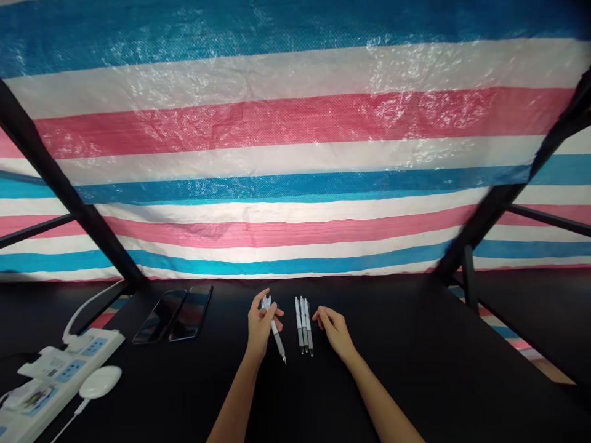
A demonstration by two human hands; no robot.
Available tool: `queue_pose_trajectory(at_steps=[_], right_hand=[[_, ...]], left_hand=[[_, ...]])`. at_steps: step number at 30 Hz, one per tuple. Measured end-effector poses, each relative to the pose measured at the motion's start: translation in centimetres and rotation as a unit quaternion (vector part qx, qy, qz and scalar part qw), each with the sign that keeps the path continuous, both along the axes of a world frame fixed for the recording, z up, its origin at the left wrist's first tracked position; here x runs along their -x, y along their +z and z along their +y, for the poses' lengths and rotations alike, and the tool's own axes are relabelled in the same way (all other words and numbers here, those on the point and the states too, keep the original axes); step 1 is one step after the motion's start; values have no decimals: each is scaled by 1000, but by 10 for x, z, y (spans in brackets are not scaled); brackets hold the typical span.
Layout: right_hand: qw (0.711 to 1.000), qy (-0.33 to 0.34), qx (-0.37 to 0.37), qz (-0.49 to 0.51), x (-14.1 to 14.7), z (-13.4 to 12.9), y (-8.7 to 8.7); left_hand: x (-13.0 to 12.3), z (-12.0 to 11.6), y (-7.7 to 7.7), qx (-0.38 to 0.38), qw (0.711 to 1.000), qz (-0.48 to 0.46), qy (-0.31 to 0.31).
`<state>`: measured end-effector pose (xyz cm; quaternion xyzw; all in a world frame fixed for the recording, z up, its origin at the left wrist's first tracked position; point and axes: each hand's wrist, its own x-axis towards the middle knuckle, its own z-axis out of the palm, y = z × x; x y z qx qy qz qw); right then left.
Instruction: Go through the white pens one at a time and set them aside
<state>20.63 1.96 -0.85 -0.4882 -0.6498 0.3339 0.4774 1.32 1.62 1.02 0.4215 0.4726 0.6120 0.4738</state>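
Note:
My left hand [262, 320] is closed around a white-and-grey pen [277, 339], whose metal tip points down toward me. The fingers partly cover its upper end, so I cannot tell whether a second pen is in the grip. Three similar pens [303, 326] lie side by side on the black table [318, 400], tips toward me, between my two hands. Just right of them is my right hand [336, 329], its fingers curled in with thumb and forefinger together. Nothing shows in it, and it appears slightly apart from the pens.
Two dark phones [191, 312] lie at the left back. A white power strip [69, 375] with plugs and cables runs along the left edge, beside a round white charger [100, 382]. Black frame bars [489, 215] rise on both sides before a striped sheet [295, 123].

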Motion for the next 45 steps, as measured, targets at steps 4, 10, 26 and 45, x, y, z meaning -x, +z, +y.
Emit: queue_pose_trajectory(at_steps=[4, 10, 26, 45], right_hand=[[1000, 8, 7, -6, -1, 0, -2], [1000, 13, 14, -9, 0, 2, -5], [1000, 14, 17, -20, 0, 2, -3], [999, 11, 25, -28, 0, 1, -2]], left_hand=[[1, 0, 1, 3, 1000, -2, 2], [3, 3, -2, 14, 1000, -8, 10], [7, 3, -3, 30, 999, -10, 28], [45, 25, -31, 50, 963, 221, 147]])
